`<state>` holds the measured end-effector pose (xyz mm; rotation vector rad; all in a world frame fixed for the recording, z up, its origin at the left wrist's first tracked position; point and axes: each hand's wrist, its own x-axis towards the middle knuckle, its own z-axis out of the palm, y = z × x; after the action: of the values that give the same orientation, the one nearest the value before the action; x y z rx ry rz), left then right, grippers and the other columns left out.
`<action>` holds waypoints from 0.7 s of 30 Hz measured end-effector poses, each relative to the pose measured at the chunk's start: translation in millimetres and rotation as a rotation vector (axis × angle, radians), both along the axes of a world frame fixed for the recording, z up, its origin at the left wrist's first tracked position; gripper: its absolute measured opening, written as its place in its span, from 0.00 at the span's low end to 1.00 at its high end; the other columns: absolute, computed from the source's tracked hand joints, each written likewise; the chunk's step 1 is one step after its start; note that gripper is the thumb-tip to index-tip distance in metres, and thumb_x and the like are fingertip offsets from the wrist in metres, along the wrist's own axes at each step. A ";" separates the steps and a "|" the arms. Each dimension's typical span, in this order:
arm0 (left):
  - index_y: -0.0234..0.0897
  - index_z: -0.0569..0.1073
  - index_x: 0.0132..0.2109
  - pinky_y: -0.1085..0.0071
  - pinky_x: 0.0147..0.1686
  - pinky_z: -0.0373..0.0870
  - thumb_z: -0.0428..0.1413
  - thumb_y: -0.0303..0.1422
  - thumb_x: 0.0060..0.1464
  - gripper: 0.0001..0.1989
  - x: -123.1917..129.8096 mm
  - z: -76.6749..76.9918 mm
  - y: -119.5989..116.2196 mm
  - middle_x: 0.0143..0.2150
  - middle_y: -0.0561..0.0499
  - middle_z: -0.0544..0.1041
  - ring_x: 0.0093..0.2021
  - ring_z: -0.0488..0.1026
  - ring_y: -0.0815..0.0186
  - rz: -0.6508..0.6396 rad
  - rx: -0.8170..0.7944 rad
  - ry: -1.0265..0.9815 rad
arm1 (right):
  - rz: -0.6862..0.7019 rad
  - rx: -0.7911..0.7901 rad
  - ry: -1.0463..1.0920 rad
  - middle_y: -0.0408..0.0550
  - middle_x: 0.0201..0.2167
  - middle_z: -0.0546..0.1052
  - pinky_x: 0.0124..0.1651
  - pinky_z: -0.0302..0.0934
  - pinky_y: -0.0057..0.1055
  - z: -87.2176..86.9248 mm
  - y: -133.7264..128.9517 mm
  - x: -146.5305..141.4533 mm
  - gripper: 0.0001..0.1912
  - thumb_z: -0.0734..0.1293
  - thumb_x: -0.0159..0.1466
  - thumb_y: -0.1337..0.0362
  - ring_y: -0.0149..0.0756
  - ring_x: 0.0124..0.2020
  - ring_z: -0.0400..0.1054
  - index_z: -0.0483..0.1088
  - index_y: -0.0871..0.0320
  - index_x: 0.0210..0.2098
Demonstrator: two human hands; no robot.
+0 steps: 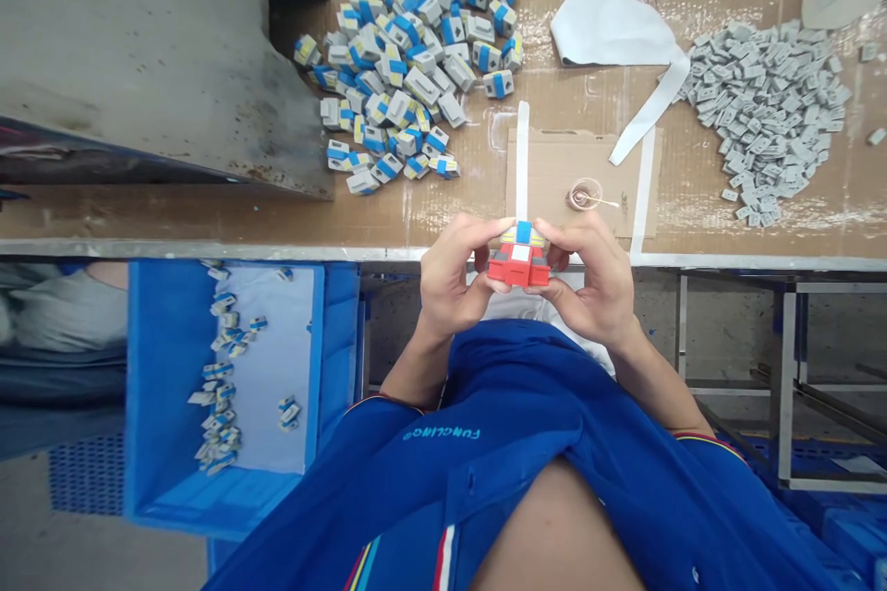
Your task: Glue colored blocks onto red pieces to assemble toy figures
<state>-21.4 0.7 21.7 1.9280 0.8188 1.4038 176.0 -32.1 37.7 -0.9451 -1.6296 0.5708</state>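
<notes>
The block [519, 257], red at the near end and grey with blue and yellow at the far end, sits between my 2 hands, its long axis running near to far. My left hand [450, 282] and right hand [589, 282] pinch it from either side in a narrow grip, about equally close. Just far of it lies a cardboard sheet [547, 175] bearing a small clear cup [586, 195]. Beyond are a heap of blue-banded blocks [408, 65] and, to the right, a heap of grey pieces [766, 115]. A blue bin [142, 388] stands near left.
</notes>
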 end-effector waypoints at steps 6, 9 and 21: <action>0.46 0.80 0.67 0.68 0.29 0.68 0.60 0.54 0.71 0.27 -2.3 1.7 0.0 0.40 0.49 0.79 0.31 0.69 0.68 -0.017 0.023 -0.002 | 0.008 0.005 0.031 0.42 0.36 0.75 0.32 0.68 0.32 -0.4 -2.3 -2.2 0.26 0.76 0.73 0.55 0.36 0.34 0.67 0.74 0.49 0.69; 0.45 0.80 0.67 0.67 0.32 0.69 0.61 0.55 0.69 0.28 -4.0 -1.3 -2.1 0.38 0.50 0.77 0.31 0.68 0.67 -0.020 0.003 -0.015 | 0.017 -0.008 0.040 0.42 0.35 0.75 0.33 0.68 0.32 -1.1 -4.1 -3.3 0.27 0.76 0.72 0.57 0.36 0.34 0.68 0.74 0.49 0.69; 0.51 0.77 0.71 0.72 0.27 0.65 0.64 0.51 0.69 0.28 -7.1 -9.8 -3.8 0.41 0.50 0.76 0.33 0.68 0.68 -0.096 -0.050 -0.114 | 0.019 -0.017 0.002 0.47 0.42 0.81 0.32 0.73 0.34 3.1 -5.9 -4.1 0.26 0.74 0.74 0.56 0.38 0.36 0.73 0.74 0.46 0.70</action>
<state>-28.5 -3.0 11.9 1.8079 0.6920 1.4079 171.9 -38.0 40.8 -0.9424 -1.6360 0.5984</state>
